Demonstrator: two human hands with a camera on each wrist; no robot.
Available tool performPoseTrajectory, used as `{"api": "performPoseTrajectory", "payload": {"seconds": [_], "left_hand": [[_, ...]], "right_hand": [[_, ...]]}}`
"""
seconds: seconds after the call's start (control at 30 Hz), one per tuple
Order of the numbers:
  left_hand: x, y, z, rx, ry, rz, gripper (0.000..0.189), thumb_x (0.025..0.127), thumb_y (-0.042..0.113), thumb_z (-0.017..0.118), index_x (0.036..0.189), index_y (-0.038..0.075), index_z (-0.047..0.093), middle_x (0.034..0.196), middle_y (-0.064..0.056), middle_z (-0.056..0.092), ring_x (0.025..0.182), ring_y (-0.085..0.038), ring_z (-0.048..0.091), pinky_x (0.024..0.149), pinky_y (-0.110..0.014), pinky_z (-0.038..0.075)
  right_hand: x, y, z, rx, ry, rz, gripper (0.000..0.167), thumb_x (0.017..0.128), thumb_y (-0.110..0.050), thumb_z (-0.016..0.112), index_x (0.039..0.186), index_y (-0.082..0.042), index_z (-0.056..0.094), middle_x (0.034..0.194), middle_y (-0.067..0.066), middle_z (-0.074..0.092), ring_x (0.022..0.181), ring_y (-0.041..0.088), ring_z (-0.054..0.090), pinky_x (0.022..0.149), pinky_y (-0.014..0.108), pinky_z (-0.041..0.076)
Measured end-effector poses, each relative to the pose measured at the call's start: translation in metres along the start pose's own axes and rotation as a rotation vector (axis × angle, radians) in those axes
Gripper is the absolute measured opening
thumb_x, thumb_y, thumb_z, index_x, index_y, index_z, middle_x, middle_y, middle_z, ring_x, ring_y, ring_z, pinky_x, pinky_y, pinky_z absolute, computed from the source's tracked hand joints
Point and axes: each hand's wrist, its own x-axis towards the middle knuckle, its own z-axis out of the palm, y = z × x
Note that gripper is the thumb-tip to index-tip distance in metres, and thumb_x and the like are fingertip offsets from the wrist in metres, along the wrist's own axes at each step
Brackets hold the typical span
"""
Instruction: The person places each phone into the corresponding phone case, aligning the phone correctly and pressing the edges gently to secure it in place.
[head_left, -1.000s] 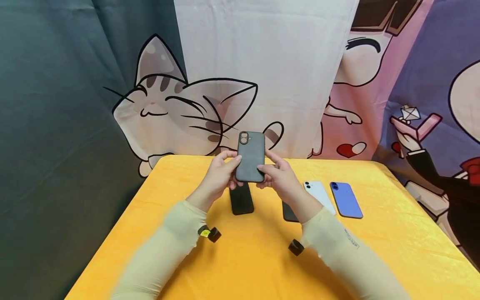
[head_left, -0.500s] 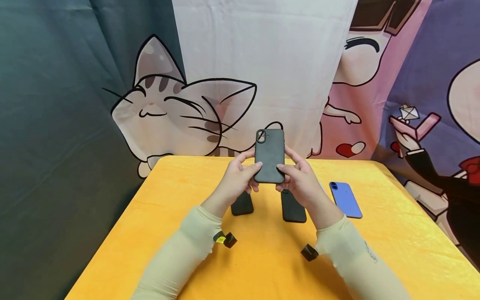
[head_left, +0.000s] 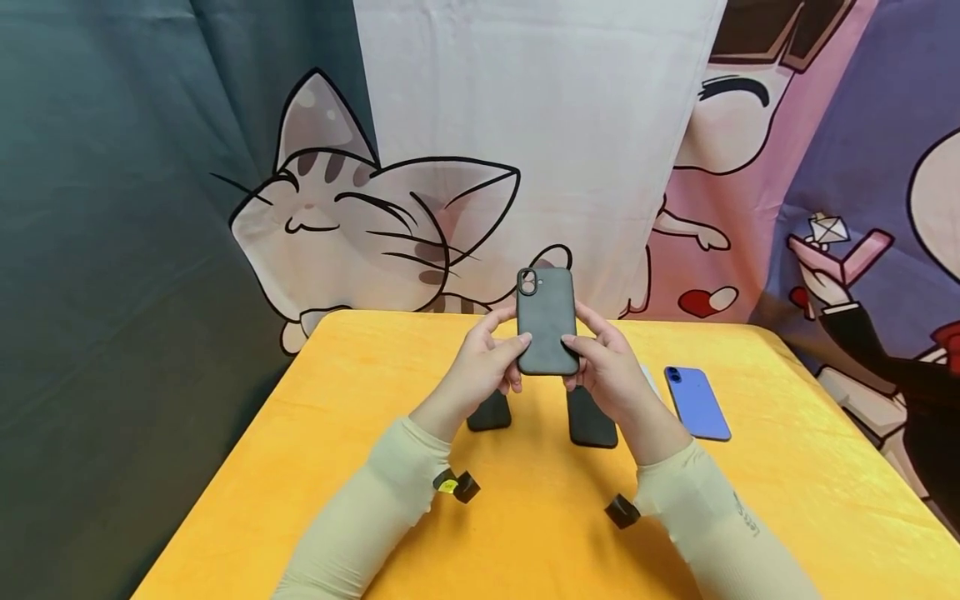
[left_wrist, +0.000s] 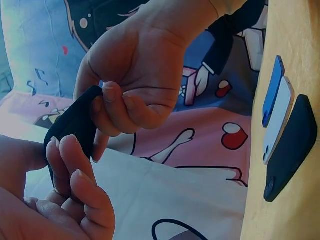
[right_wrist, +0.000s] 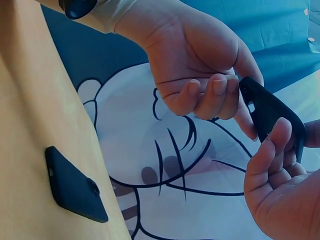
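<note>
Both hands hold up a dark phone case (head_left: 548,321), its back toward the head view. The backdrop shows through its camera cutout. My left hand (head_left: 491,360) pinches the left edge, thumb on the back. On the opposite edge, my right hand (head_left: 606,360) grips in the same way. In the left wrist view the case (left_wrist: 75,122) is seen from below between the two hands, fingers curled beneath. The right wrist view shows a small port opening in the case's (right_wrist: 277,107) lower edge.
On the yellow-covered table (head_left: 525,517) lie a black phone-shaped item (head_left: 489,412), another black one (head_left: 592,423), a white phone (left_wrist: 278,119) mostly behind my right hand in the head view, and a blue phone (head_left: 697,402). A cartoon backdrop (head_left: 600,125) hangs behind.
Both hands have carried the phone case to the right, mostly in the first half second, then slightly down. The items on the table have stayed put.
</note>
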Motion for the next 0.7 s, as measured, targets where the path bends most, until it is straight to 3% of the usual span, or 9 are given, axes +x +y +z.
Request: {"api": "performPoseTrajectory", "payload": {"seconds": [0.7], "left_hand": [[-0.0084, -0.0042, 0.0007, 0.034, -0.026, 0.0, 0.051, 0.106, 0.027, 0.058, 0.153, 0.027, 0.038, 0.062, -0.005, 0.062, 0.05, -0.018, 0.061, 0.051, -0.032, 0.046]], "right_hand": [[-0.0049, 0.0037, -0.002, -0.015, -0.037, 0.02, 0.066, 0.108, -0.013, 0.048, 0.166, -0.018, 0.016, 0.083, -0.005, 0.077, 0.056, 0.01, 0.066, 0.057, 0.023, 0.056]]}}
